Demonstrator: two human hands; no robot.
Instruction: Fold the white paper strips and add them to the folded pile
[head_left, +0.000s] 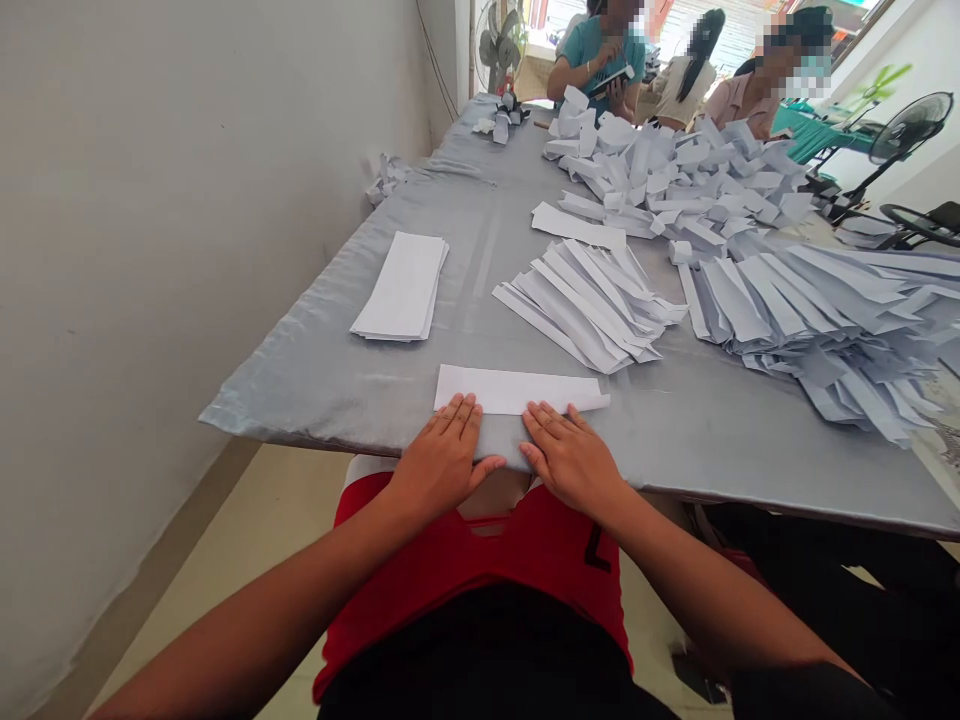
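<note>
A long, narrow strip of folded white paper [517, 388] lies crosswise near the table's front edge. My left hand [444, 448] rests flat with its fingertips on the strip's near edge, toward the left end. Toward the right end, my right hand [566, 452] presses its outstretched fingers on the same edge. Both thumbs point inward on the cloth. Beyond the strip, a neat stack of white paper [401, 285] lies to the left. A fanned pile of folded paper strips [589, 305] spreads to the right.
A grey cloth covers the table [300, 390]. A larger pile of folded strips [810, 310] lies right, with a heap of loose folded papers [675, 175] behind. A wall [187, 200] borders the left. Several people [600, 55] are at the far end, near a standing fan [499, 45].
</note>
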